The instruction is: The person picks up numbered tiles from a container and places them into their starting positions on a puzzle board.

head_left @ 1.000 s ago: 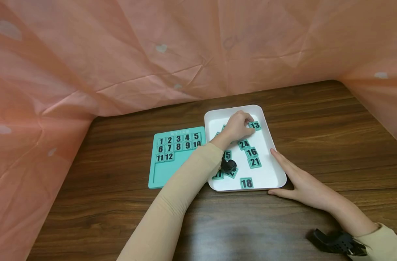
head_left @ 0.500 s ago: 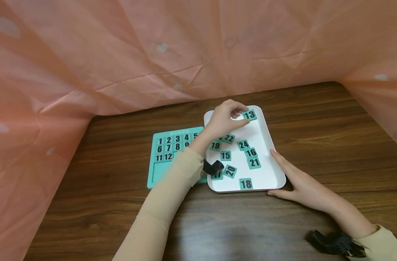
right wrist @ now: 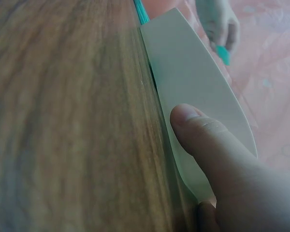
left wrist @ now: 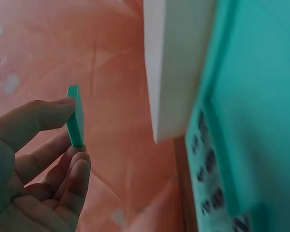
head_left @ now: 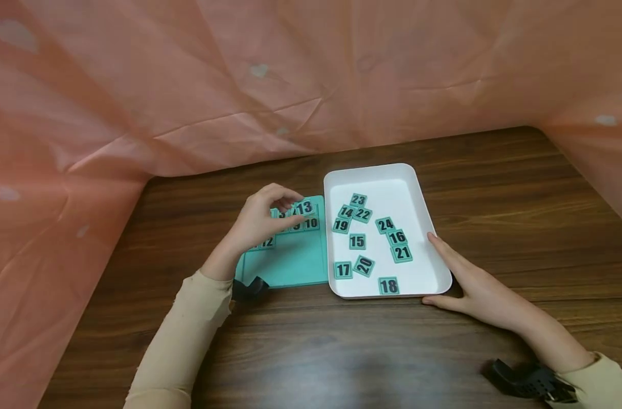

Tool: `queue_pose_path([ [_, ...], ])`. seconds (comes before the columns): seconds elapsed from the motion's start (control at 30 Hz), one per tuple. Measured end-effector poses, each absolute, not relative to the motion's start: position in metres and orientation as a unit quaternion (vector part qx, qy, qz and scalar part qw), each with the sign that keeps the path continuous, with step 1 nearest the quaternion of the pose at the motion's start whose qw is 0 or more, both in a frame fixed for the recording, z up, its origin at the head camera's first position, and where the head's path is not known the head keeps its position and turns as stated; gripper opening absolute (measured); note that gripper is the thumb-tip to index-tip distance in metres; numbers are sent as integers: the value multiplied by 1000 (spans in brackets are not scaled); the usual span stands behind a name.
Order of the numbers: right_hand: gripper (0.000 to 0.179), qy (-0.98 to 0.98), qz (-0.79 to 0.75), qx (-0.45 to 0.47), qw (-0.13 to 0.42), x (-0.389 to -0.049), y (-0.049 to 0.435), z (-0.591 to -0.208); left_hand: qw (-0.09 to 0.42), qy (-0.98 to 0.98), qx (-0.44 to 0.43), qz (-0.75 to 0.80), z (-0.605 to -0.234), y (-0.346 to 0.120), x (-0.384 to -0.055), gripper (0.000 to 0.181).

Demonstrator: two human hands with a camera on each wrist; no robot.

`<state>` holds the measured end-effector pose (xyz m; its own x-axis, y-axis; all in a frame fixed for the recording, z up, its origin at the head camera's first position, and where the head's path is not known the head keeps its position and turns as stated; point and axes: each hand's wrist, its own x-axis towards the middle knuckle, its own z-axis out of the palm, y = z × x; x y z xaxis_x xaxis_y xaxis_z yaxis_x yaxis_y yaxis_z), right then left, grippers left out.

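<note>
My left hand (head_left: pixel 259 218) pinches a small teal number tile (head_left: pixel 304 208) marked 13 between thumb and fingers. In the left wrist view the tile (left wrist: pixel 76 118) stands edge-on, raised above the teal number board (head_left: pixel 295 262). From the head view, tile and fingers overlap the board's upper rows, hiding several placed numbers; 10 and 12 still show. My right hand (head_left: pixel 476 292) rests at the near right corner of a white tray (head_left: pixel 384 184), thumb along the near wall and straight fingers against the right side. Its thumb (right wrist: pixel 203 130) presses the outer wall in the right wrist view.
Loose number tiles lie scattered in the tray, among them 23 (head_left: pixel 359 200), 15 (head_left: pixel 357 241), 24 (head_left: pixel 385 225) and 18 (head_left: pixel 389 286). The tray stands against the board's right edge on a wooden table (head_left: pixel 311 346). A pink curtain (head_left: pixel 229 85) hangs behind.
My left hand has lifted tile 13 away from the tray's far right and carried it left over the board. More tray tiles are uncovered. The right hand stays at its corner.
</note>
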<state>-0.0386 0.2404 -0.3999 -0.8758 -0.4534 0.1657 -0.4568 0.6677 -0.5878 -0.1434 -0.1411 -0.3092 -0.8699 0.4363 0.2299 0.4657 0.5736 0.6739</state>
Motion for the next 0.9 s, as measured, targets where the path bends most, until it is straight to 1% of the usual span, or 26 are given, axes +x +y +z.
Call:
queue_pose_path([
  [0.17, 107, -914, 320, 250, 8, -39, 241, -400, 5, -897, -230, -377, -321, -166, -136, 32],
  [0.4, 107, -912, 323, 252, 3, -40, 241, -400, -17, -912, -210, -351, -342, -185, -132, 32],
  [0.67, 107, -912, 325, 251, 3, -40, 242, -402, -27, -922, -220, -318, -359, -188, -135, 29],
  [0.9, 107, -914, 322, 246, -2, -40, 242, -402, -33, -931, -216, -293, -362, -184, -134, 29],
])
